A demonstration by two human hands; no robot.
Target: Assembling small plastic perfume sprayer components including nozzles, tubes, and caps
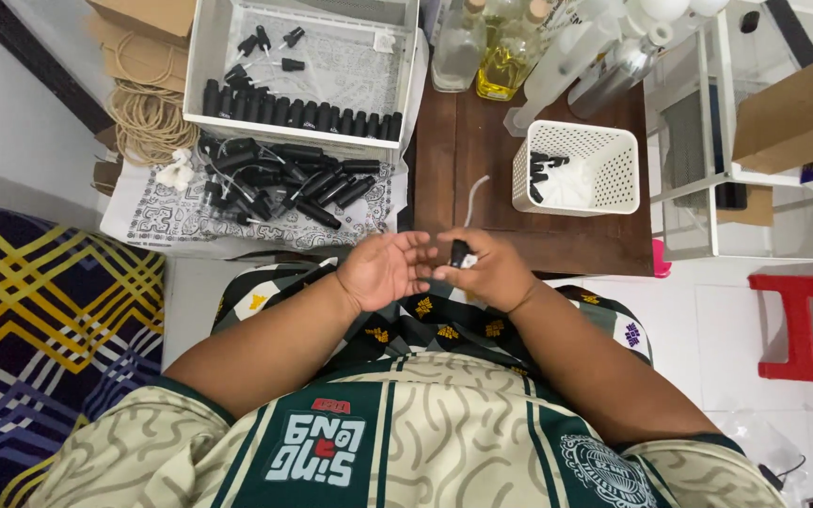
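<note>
Bright, even indoor light; sharp overall, wide-angle bend at the edges.
Soft diffuse light is seen from above, with only faint shadows cast under the forearms and beside the white basket (576, 167). Mild glare is noted on the clear bottles (482, 47) and the white floor tiles (708, 320). Slight motion blur is found on the fingers (430, 263). Straight lines are curved toward the frame corners.

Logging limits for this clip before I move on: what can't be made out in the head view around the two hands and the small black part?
- Small black part: mostly covered by the right hand; its full shape is hidden.
- Left hand: fingertips blurred; contact with the part unclear.
- White basket: its wall hides most of the contents.
- Glass bottles: tops cut off by the upper edge.
</note>
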